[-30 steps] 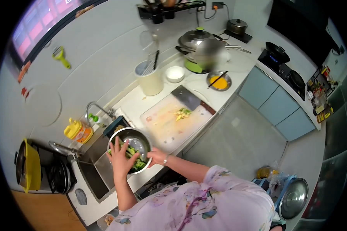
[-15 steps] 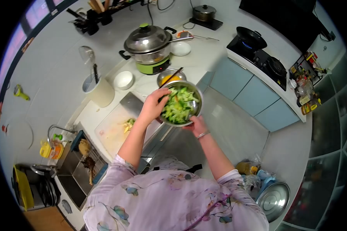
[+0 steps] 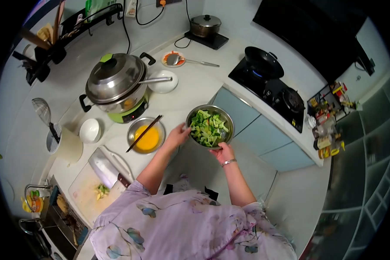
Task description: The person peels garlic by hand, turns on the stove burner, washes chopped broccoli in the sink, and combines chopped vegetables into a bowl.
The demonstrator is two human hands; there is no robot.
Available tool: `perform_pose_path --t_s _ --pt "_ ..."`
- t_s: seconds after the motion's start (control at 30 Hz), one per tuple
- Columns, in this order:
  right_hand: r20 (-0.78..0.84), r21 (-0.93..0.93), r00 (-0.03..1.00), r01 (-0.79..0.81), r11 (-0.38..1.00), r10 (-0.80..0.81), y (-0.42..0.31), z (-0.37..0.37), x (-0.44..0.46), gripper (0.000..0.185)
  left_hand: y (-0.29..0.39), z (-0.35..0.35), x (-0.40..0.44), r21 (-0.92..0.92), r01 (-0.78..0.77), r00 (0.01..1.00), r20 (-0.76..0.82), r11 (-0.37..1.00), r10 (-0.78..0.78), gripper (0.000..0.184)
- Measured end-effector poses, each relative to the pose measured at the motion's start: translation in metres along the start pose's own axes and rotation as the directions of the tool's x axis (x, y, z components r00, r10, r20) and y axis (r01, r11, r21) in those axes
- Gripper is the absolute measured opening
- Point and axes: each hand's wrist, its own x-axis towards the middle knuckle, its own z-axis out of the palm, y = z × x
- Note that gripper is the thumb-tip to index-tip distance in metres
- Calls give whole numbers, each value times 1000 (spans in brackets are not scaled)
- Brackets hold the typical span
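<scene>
A metal bowl (image 3: 230, 118) of chopped green vegetables (image 3: 207, 127) is held in front of me, over the floor beside the counter edge. My right hand (image 3: 224, 154) grips its near rim, thumb on the inside and fingers underneath. At the bowl's left side, my left hand (image 3: 178, 135) has its fingers curled against the rim. Just left of that hand, a second metal bowl (image 3: 131, 130) holds beaten egg (image 3: 147, 138), with chopsticks (image 3: 144, 133) laid across it. A cleaver (image 3: 105, 168) rests on the cutting board (image 3: 83, 187) near small chopped pieces (image 3: 101, 190).
A lidded steamer pot (image 3: 116, 82) stands on a green base at the back left. On the stove to the right, a black wok (image 3: 264, 63) sits over a blue flame. A spatula (image 3: 197, 62) lies across a plate of orange-red pieces. White bowls and a sink (image 3: 56, 223) are at left.
My view has turned toward the stove. Both hands have carried the vegetable bowl rightward, away from the egg bowl. My left hand has shifted from over the vegetables to the bowl's side.
</scene>
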Motion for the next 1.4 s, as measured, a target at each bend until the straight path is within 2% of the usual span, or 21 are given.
perform_pose_path --t_s 0.03,0.07,0.1,0.17,0.27,0.4,0.5,0.53,0.6,0.67,0.73,0.8,0.93,1.0,1.07,1.13,1.2,1.27,1.3,1.33,1.4 --pt "-4 17 1000 -22 1000 22 -9 -3 11 39 5 8 8 -198 205 972 157 959 -175 50" --pt "-2 31 999 -47 998 47 -19 -5 24 38 10 16 19 -355 411 895 333 839 -298 49" --pt "1 21 998 -68 997 68 -25 -16 41 37 12 24 31 -370 405 902 310 836 -300 49" --pt "20 8 995 -95 995 95 -40 -26 68 37 14 38 53 -491 593 798 462 638 -386 42" --pt "32 -7 985 -172 985 172 -62 -30 117 38 20 54 85 -534 571 821 355 624 -447 33" --pt "23 -151 953 -296 943 303 -78 -33 197 33 16 69 129 -601 503 829 133 621 -543 30" --pt "45 -322 950 -278 905 308 -100 -15 245 57 -2 78 170 -688 419 828 21 593 -560 30" --pt "58 -331 944 -288 899 324 -106 -13 258 57 -5 83 183 -723 370 820 -41 583 -571 30" --pt "-51 -563 994 -105 820 93 -118 -9 280 57 -15 88 212 -751 334 795 -100 570 -598 30" --pt "-24 -626 996 -79 776 82 -136 -5 305 60 -21 91 238 -751 318 780 -140 579 -610 29" --pt "168 -725 986 133 676 -13 -146 -2 332 58 -25 94 261 -782 295 747 -169 549 -642 29" --pt "177 -717 984 122 686 10 -155 13 348 58 -30 98 278 -804 261 727 -200 534 -657 28" --pt "261 -762 964 234 603 -44 -158 42 392 55 -32 100 304 -833 242 702 -204 498 -682 26" --pt "351 -743 925 372 557 -149 -147 47 430 55 -42 100 316 -847 246 690 -190 472 -699 26" --pt "344 -741 923 379 554 -171 -150 64 447 51 -42 100 323 -865 230 666 -194 446 -720 27" --pt "342 -849 898 422 319 -277 -153 78 466 47 -46 95 327 -880 220 648 -192 422 -737 27" --pt "297 -880 915 373 293 -275 -154 86 482 45 -57 98 326 -862 238 669 -189 448 -719 28" --pt "447 -883 820 468 -32 -356 -153 89 504 42 -55 96 323 -856 249 667 -188 453 -721 29" --pt "487 -873 799 461 -159 -353 -155 90 516 39 -49 93 320 -852 268 665 -175 450 -726 29" --pt "487 -873 801 461 -161 -348 -159 92 526 39 -46 89 320 -848 289 661 -160 445 -733 30" --pt "404 -882 895 326 -340 -190 -168 98 539 39 -50 82 321 -860 312 656 -112 403 -747 30"
